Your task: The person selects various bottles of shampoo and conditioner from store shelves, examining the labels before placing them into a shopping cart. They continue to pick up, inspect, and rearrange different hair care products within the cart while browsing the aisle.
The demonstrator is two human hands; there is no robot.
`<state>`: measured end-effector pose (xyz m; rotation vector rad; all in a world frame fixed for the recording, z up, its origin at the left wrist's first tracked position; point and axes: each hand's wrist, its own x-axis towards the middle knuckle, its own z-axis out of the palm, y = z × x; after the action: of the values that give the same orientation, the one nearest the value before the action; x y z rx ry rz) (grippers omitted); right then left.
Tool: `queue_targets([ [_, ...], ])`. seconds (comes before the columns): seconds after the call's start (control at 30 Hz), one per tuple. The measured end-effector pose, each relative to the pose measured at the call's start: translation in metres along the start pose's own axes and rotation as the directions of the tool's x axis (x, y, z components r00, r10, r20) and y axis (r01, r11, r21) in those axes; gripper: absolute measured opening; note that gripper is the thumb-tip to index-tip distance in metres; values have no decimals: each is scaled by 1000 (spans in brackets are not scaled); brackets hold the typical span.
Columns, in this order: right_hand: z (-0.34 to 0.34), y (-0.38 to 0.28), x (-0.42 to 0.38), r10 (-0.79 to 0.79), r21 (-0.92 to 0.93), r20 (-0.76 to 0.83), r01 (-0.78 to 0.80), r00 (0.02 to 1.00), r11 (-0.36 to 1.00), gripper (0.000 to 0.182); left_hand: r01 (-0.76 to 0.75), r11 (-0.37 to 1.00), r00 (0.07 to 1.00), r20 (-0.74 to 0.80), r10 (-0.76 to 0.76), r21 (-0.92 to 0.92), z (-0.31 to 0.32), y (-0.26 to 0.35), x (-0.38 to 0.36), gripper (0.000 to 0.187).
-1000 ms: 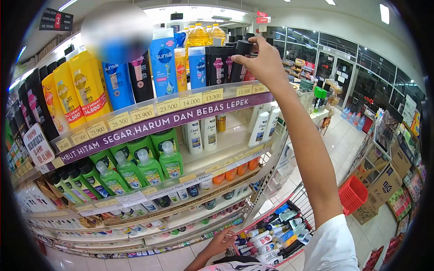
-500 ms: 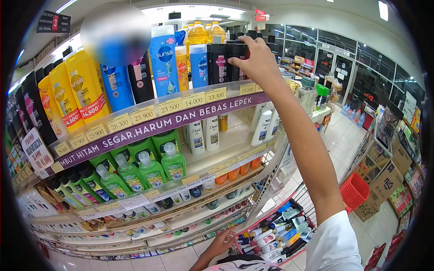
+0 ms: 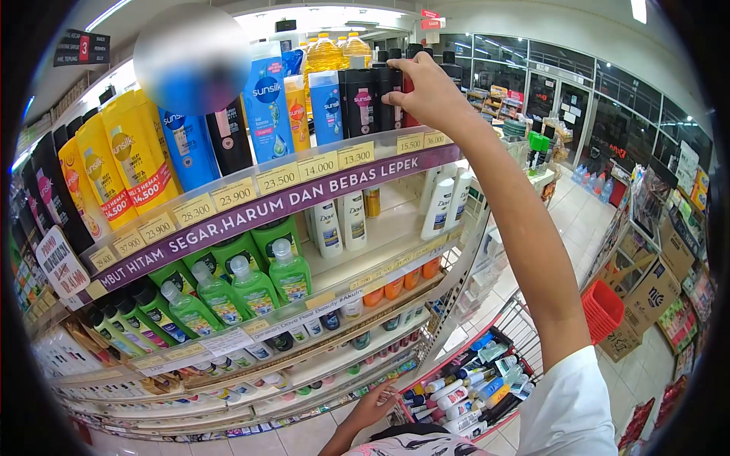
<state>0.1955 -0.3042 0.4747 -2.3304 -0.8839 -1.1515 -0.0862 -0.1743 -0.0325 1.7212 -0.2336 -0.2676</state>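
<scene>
My right hand [image 3: 424,90] reaches to the right end of the top shelf. Its thumb and index finger are bent around a black shampoo bottle [image 3: 388,106] in a group of dark bottles. A red bottle [image 3: 409,95] partly shows under the palm. Left of the hand stand a black bottle with a pink label [image 3: 363,102] and a small blue Sunsilk bottle [image 3: 327,110]. Low in the view, my left hand [image 3: 374,405] hangs beside the red-edged shopping cart [image 3: 456,352], fingers loosely bent and slightly apart, with nothing visible in them.
Bottles in several colours line the top shelf above a purple price strip [image 3: 281,190]. Below are green bottles [image 3: 255,285] and white Dove bottles [image 3: 353,220]. Many bottles [image 3: 471,387] lie in the cart. Red baskets [image 3: 602,311] and cardboard boxes [image 3: 658,285] stand to the right.
The view has shifted slightly, so the shelf sits a little further left. The fingers of my right hand have moved down a little around the dark bottles. My left hand stays beside the cart.
</scene>
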Motion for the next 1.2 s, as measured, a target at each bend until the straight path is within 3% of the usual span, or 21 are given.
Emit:
queue_targets([
  [0.33, 2, 5, 10, -101, -25, -94, 99, 990, 995, 43, 13, 1000, 999, -32, -12, 28, 3, -5, -5, 50],
  [0.67, -6, 0, 13, -86, 19, -28, 87, 996, 996, 40, -14, 999, 999, -50, 15, 29, 2, -16, -7, 45],
  [0.8, -7, -5, 27, -203, 7, -130, 206, 971, 979, 41, -10, 1000, 998, -67, 11, 15, 1, -14, -8, 44],
  [0.87, -3, -9, 36, -301, -56, -94, 297, 949, 953, 39, -8, 1000, 998, -64, 9, 26, 2, -18, -7, 45],
  [0.9, -3, -14, 37, -297, -55, -98, 293, 950, 955, 39, -3, 999, 998, -59, 5, 38, 1, -19, -8, 45],
  [0.97, -4, -22, 37, -218, -200, 67, 227, 974, 953, 38, -1, 999, 998, -56, 3, 45, 0, -19, -8, 45],
  [1.2, -5, -26, 37, -171, -158, 109, 187, 979, 970, 34, -6, 998, 995, -96, 12, 62, -5, -23, -13, 46],
])
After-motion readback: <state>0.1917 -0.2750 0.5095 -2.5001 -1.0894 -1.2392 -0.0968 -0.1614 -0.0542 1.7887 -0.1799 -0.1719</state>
